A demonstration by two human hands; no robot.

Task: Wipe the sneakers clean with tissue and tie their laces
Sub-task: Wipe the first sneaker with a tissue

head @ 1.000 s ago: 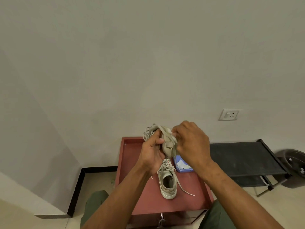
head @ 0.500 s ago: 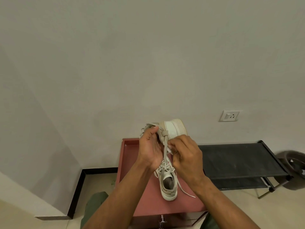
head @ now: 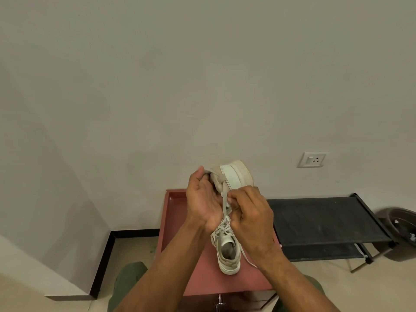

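Item 1: raised sneaker, off-white, held up in front of the wall above the far edge of the red tabletop. Heel and pale sole face the camera; a beige pull-strap runs down the back.

Item 2: left hand, palm toward the camera, fingers curled round the raised sneaker's left side, thumb up at the collar. Gripping the shoe.

Item 3: right hand, just below and to the right of the heel, fingers curled in; pinches a small white wad, prob. tissue, against the lower heel beside the strap. Wad mostly hidden by the fingers, so ID is approx.

Item 4: second sneaker, same colour, stands upright on the tabletop near its middle, opening up, heel toward the near edge. Laces loose; one end trails off to the right across the red surface, untied.

Item 5: tabletop, red, raised lip along left and far edges; metal handle below the near edge.

Other: black folding rack just right of the tabletop; dark round bin at far right on the floor; white wall socket above the rack; olive trouser knees at the bottom.
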